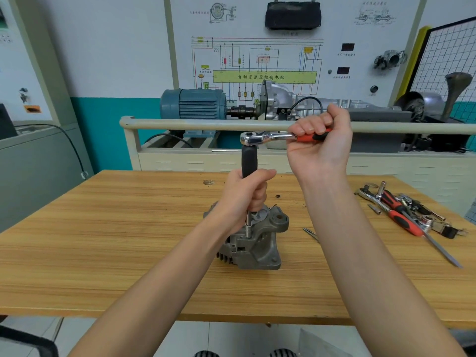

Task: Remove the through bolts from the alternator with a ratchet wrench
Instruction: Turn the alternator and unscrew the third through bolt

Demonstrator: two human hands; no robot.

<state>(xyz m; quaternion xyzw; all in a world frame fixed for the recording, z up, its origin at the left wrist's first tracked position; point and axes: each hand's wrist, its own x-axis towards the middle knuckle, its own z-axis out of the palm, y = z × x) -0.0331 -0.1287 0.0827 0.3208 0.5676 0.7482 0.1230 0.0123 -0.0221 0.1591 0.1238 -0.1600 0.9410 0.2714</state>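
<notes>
Seen from a head-worn camera looking down over two bare forearms onto a wooden workbench (128, 240). Near the middle of the bench, a grey metal alternator (257, 243) standing upright on its end, mounting ear (279, 219) at upper right. Rising vertically from its top edge, a slim chrome socket (248, 225) on a long extension with a black grip sleeve (249, 161). Left hand (244, 199) wrapped around the lower part of that sleeve, fingers curled tight, thumb pointing right. Across the top of the extension, a ratchet wrench (270, 137), chrome head at left, red-and-black handle reaching right. Right hand (319, 140) raised high, fist closed around that handle, knuckles facing away. Just right of the alternator, a thin metal rod (310, 233) lying flat on the wood. Far right on the bench, a loose pile of tools (412, 215): another red-handled ratchet, sockets, a long screwdriver. Beyond the bench, a cream trolley rail (180, 124), a blue electric motor (193, 104) coupled to a silver gearbox, and a wall board with a wiring diagram (257, 68).
</notes>
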